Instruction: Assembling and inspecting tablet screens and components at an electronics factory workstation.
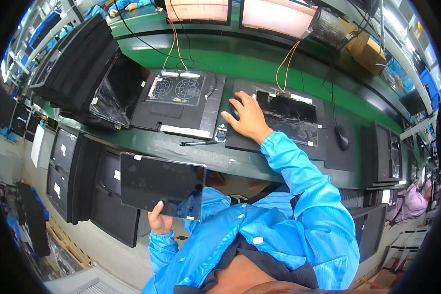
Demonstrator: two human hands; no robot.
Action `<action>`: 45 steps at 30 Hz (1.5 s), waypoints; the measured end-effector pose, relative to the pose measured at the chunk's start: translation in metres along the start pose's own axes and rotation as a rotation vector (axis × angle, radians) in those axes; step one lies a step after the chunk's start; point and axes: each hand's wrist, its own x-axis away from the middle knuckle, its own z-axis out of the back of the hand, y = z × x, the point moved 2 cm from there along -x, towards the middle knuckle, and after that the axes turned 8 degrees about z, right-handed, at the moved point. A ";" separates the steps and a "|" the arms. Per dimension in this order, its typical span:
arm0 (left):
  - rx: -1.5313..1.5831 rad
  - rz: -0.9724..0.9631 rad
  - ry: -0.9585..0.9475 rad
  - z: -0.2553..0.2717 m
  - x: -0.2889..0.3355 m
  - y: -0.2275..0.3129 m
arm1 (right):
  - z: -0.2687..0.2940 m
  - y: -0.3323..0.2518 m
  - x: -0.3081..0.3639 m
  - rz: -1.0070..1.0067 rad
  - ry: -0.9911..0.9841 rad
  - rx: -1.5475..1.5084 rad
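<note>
My left hand [160, 220] holds a dark glossy display panel [164, 183] by its lower edge, thumb on the face and the other fingers behind it. The panel is tilted in front of my body, off the bench's near edge. My right hand [249, 116] lies on a black pad, thumb and fingers about a dark rounded computer mouse [234, 111], which they partly hide. Just right of that hand, another dark panel [289, 115] lies in a black fixture, with a connector and wires at its top edge.
Left on the bench are a fixture with two round patterns [175, 89] and a stack of black trays [78, 73]. A pen [198, 143] lies near the front edge. A second mouse [342, 138] lies at right. Lit monitors [278, 18] stand behind. More trays [63, 171] stand below left.
</note>
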 end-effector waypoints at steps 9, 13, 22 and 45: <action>0.151 0.018 0.106 0.030 -0.002 -0.002 | 0.013 -0.005 -0.044 0.152 0.079 0.018; 0.177 0.021 0.083 0.013 -0.020 0.000 | 0.000 0.014 -0.080 0.162 -0.078 -0.020; 0.369 0.127 -0.032 -0.031 -0.039 0.006 | -0.027 -0.007 -0.105 0.342 -0.469 0.069; 0.406 0.015 -0.024 -0.059 -0.041 0.005 | 0.039 -0.141 -0.006 0.375 -0.194 -0.562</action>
